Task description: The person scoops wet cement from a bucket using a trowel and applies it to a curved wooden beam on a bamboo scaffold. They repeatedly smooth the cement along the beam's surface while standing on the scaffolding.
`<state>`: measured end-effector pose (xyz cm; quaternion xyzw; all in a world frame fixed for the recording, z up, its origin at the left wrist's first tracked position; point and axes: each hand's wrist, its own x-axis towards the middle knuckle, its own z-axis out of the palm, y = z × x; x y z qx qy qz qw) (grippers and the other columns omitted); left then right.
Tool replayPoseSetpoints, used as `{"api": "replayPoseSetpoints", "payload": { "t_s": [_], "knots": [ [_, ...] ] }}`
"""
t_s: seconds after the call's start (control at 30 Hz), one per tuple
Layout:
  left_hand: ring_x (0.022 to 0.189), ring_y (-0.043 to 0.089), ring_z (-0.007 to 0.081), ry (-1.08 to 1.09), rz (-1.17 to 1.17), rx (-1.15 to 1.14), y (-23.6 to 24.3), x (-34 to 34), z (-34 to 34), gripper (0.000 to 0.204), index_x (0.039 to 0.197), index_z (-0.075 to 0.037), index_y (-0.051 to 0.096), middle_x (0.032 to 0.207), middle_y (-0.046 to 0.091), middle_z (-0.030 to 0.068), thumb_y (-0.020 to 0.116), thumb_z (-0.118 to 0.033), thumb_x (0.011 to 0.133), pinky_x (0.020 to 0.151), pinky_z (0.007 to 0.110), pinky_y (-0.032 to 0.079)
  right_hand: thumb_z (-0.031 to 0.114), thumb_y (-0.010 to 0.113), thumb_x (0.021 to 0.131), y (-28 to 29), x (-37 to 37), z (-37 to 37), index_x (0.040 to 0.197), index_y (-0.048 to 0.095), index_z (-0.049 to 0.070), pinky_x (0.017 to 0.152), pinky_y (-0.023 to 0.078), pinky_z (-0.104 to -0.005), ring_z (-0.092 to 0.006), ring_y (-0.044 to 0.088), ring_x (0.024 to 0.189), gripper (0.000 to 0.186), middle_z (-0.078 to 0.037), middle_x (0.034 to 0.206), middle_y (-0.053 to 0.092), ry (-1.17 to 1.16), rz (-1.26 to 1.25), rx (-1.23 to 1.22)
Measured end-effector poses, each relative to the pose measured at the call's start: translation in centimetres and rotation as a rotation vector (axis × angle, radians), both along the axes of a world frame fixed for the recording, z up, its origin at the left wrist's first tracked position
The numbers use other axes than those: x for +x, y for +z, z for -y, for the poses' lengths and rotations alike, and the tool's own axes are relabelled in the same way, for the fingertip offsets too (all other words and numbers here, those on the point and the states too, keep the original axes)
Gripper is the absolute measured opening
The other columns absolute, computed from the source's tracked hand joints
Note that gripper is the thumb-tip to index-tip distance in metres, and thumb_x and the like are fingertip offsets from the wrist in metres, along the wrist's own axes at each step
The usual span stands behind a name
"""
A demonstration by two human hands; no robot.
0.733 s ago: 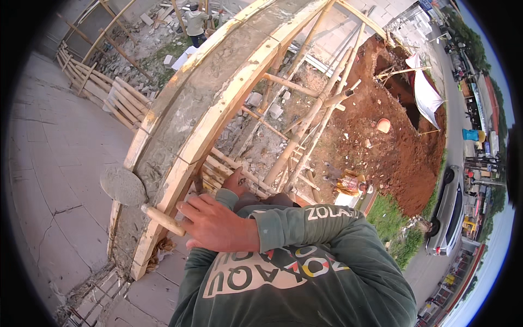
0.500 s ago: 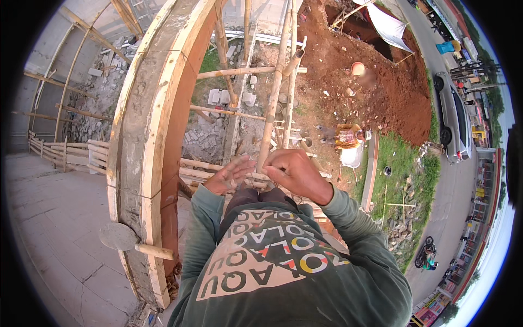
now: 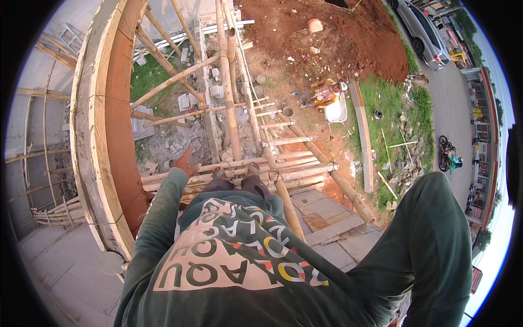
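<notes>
My left hand reaches out over the bamboo platform, fingers stretched and nothing seen in them. It is a short way right of the reddish-brown side of a tall wooden formwork packed with grey concrete. Beside my left forearm, a round grey disc-shaped trowel lies by the formwork, its handle mostly covered by my sleeve. My right arm is bent, the elbow raised at the right; the hand itself is out of sight. My sandalled feet stand on the bamboo.
Bamboo poles rise ahead of me, tied to a ladder-like frame. Far below, a person is beside a white wheelbarrow near red soil. A road with a silver car and a motorcycle runs along the right.
My hands, close together before, have parted. The left went left and the right was drawn back out of sight, its elbow lifting. The view has swung, shifting the scene left and up.
</notes>
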<state>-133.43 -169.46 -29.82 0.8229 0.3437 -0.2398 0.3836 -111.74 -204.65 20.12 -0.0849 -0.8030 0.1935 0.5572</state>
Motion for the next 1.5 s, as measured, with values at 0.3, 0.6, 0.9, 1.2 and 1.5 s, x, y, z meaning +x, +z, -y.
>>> {"api": "replayPoseSetpoints", "payload": {
  "t_s": [0.3, 0.6, 0.9, 1.2, 1.5],
  "knots": [
    [0.108, 0.061, 0.0344, 0.028, -0.028, 0.068, 1.2, -3.7, -3.2, 0.082, 0.147, -0.021, 0.028, 0.123, 0.058, 0.0206, 0.074, -0.023, 0.078, 0.089, 0.04, 0.051, 0.033, 0.076, 0.077, -3.8, 2.6, 1.4, 0.09, 0.074, 0.014, 0.07, 0.043, -0.0297, -0.0138, 0.058, 0.083, 0.023, -0.005, 0.101, 0.067, -0.269, 0.107, -0.243],
    [0.111, 0.06, 0.0362, 0.059, 0.057, -0.044, 0.5, -5.6, -0.2, 0.08, 0.147, -0.02, 0.028, 0.124, 0.058, 0.0209, 0.073, -0.025, 0.081, 0.092, 0.042, 0.049, 0.03, 0.074, 0.082, -17.8, 7.8, 5.9, 0.089, 0.074, 0.005, 0.056, 0.046, -0.0305, -0.0184, 0.061, 0.072, 0.026, -0.014, 0.097, 0.067, -0.789, -0.35, -0.643],
    [0.108, 0.06, 0.0352, -0.01, 0.125, -0.096, -1.3, -6.3, 2.8, 0.08, 0.146, -0.019, 0.03, 0.121, 0.059, 0.017, 0.074, -0.021, 0.079, 0.089, 0.042, 0.05, 0.014, 0.066, 0.088, -17.3, -0.9, 0.4, 0.092, 0.07, -0.005, 0.065, 0.057, -0.0389, -0.034, 0.067, 0.079, 0.02, -0.023, 0.094, 0.067, 0.087, -0.164, -0.689],
    [0.109, 0.059, 0.0345, 0.066, 0.111, -0.142, 0.4, -4.5, 2.7, 0.084, 0.145, -0.017, 0.034, 0.122, 0.059, 0.0197, 0.079, -0.022, 0.074, 0.09, 0.041, 0.049, 0.011, 0.068, 0.076, -16.4, -8.4, -6.8, 0.116, 0.055, -0.016, 0.071, 0.053, -0.0425, -0.0361, 0.064, 0.083, 0.05, -0.025, 0.099, 0.062, -0.628, -0.307, -0.618],
    [0.112, 0.059, 0.0335, -0.01, 0.102, -0.138, 1.3, -4.7, 2.9, 0.074, 0.144, -0.02, 0.034, 0.125, 0.059, 0.0161, 0.072, -0.02, 0.08, 0.093, 0.041, 0.048, 0.016, 0.062, 0.087, -16.0, -7.2, -5.7, 0.081, 0.058, -0.002, 0.06, 0.05, -0.0349, -0.0325, 0.063, 0.074, 0.019, -0.02, 0.083, 0.061, -0.154, -0.332, -0.984]
  ]
}}
